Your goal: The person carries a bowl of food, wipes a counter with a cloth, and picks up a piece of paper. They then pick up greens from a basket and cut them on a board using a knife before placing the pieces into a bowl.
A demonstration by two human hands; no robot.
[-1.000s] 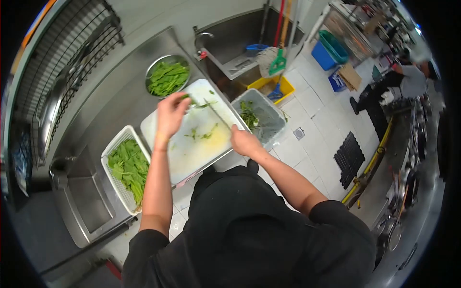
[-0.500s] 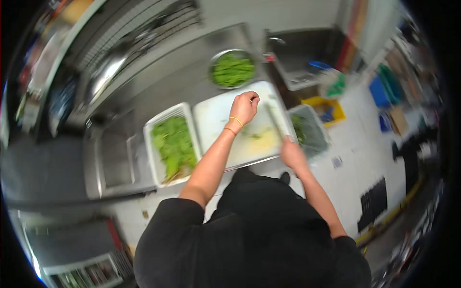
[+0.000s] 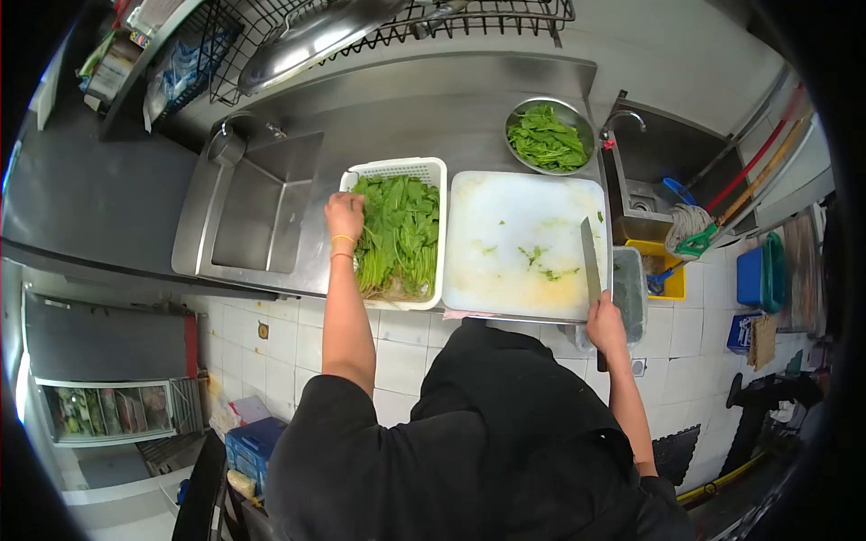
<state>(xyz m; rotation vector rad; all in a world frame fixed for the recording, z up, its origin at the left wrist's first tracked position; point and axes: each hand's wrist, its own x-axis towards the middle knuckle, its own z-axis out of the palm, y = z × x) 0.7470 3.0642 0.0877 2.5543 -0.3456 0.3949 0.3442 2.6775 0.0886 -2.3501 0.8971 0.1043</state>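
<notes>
While left hand (image 3: 345, 217) grasps them, limp green leaves (image 3: 397, 234); right hand (image 3: 605, 326) clamped on knife (image 3: 590, 259)

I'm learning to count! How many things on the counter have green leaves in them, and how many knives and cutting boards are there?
White basket of leafy greens: 1
Metal bowl of leafy greens: 1
Knife: 1
White cutting board: 1
Total: 4
</notes>
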